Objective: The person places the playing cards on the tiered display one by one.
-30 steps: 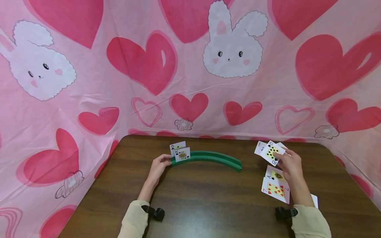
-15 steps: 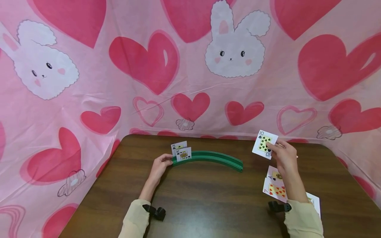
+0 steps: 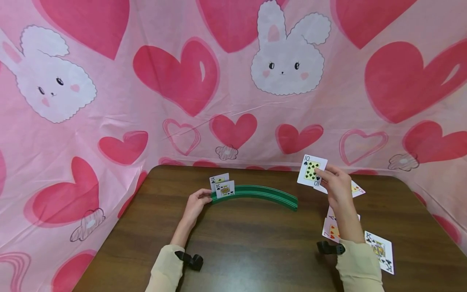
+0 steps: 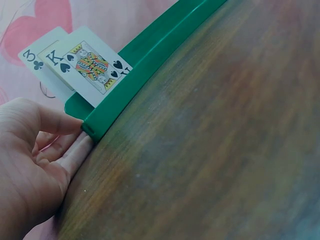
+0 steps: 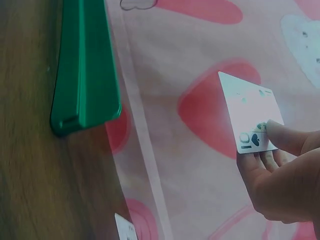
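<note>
A curved green card holder (image 3: 266, 192) lies on the table, with a king of spades (image 3: 225, 189) and, behind it, a three of clubs (image 3: 215, 178) upright in its left end. My left hand (image 3: 193, 207) holds that end; the left wrist view shows thumb and fingers (image 4: 75, 152) against the holder's tip (image 4: 95, 122). Raised off the table to the right of the holder, a ten of spades (image 3: 311, 170) is pinched between the thumb and fingers of my right hand (image 3: 339, 188). In the right wrist view, glare washes out part of this ten (image 5: 252, 115).
Beneath and beside my right forearm lie a seven of hearts (image 3: 330, 230), a partly hidden ace (image 3: 330, 213) and a king of clubs (image 3: 379, 251). More cards (image 3: 358, 189) lie behind my right hand. A pink heart-patterned cloth (image 3: 233, 97) hangs beyond the wooden table (image 3: 255, 247).
My right hand has lifted the ten of spades away from the back-right cards and moved it left toward the holder. More of the king of clubs shows. My left hand stays at the holder.
</note>
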{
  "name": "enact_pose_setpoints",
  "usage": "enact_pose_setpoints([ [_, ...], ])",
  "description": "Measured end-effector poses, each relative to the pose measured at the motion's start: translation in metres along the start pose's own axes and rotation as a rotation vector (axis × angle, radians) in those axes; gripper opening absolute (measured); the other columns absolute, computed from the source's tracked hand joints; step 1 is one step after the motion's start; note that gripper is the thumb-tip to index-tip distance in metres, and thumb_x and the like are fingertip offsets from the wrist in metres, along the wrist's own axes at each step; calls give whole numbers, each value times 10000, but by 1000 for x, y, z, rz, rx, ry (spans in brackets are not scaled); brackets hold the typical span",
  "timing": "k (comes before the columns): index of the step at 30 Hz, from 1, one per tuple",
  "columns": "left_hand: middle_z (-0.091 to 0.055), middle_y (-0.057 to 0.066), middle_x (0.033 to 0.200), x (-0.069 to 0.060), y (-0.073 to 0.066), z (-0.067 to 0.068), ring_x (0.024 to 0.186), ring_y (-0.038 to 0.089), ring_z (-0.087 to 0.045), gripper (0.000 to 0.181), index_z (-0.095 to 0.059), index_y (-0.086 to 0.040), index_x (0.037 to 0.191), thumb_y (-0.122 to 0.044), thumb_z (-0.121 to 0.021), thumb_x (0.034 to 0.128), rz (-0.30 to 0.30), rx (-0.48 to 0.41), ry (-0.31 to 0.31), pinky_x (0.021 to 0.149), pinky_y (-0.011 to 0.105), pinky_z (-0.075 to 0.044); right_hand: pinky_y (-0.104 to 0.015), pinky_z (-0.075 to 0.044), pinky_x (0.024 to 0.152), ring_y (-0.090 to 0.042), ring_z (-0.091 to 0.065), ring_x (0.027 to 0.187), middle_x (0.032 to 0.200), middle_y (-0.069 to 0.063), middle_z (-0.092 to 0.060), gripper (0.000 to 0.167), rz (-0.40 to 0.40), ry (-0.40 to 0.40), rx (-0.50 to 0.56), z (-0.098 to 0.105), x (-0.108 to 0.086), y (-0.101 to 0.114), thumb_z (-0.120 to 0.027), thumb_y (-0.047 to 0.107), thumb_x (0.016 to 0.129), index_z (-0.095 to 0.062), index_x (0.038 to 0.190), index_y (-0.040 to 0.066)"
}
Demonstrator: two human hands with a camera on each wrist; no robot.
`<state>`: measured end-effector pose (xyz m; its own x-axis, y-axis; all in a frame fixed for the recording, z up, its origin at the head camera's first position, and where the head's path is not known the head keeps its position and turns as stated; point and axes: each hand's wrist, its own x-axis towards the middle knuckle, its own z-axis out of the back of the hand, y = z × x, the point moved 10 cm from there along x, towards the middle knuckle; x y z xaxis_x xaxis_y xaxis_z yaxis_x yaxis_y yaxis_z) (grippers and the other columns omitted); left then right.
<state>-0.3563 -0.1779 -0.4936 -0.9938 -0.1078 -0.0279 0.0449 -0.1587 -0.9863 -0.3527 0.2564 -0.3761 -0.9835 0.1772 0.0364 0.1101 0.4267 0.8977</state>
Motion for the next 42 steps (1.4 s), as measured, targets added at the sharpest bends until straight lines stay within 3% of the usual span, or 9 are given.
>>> enact_pose_setpoints([
  [6,-607,83,1021,0,0,0,914,190,-529,182,-638,-65,983,-51,-567,815,0,3,-2,785,311,-411,-256,-498,637,-120,-626,728,807,-19,-662,147,-5,10,-6,-15,0,-2,-628,-23,773,-621,897,54],
  [16,-608,80,1018,1,1,1,917,188,-527,185,-640,-68,982,-53,-580,808,4,9,-3,795,317,-403,-262,-499,636,-134,-623,752,835,-49,-661,186,13,55,95,-44,2,-6,-582,-80,785,-610,933,28],
  [21,-604,97,1032,1,1,0,916,182,-521,194,-637,-57,999,-48,-582,814,10,7,-3,782,294,-398,-277,-501,613,-156,-611,748,808,-67,-640,220,33,17,134,-53,1,-8,-563,-127,772,-640,915,21],
  [31,-600,96,1043,0,2,0,923,189,-520,203,-638,-56,1006,-37,-585,811,20,10,-8,790,297,-396,-269,-492,647,-157,-593,730,768,-43,-626,221,4,-37,103,-70,1,-20,-574,-96,779,-658,902,67],
  [42,-602,88,1038,2,3,0,924,192,-519,193,-638,-65,997,-55,-583,813,22,20,-6,801,311,-390,-259,-486,661,-148,-577,726,762,-31,-615,145,-18,-13,67,-92,-3,-32,-604,-54,777,-641,848,67],
])
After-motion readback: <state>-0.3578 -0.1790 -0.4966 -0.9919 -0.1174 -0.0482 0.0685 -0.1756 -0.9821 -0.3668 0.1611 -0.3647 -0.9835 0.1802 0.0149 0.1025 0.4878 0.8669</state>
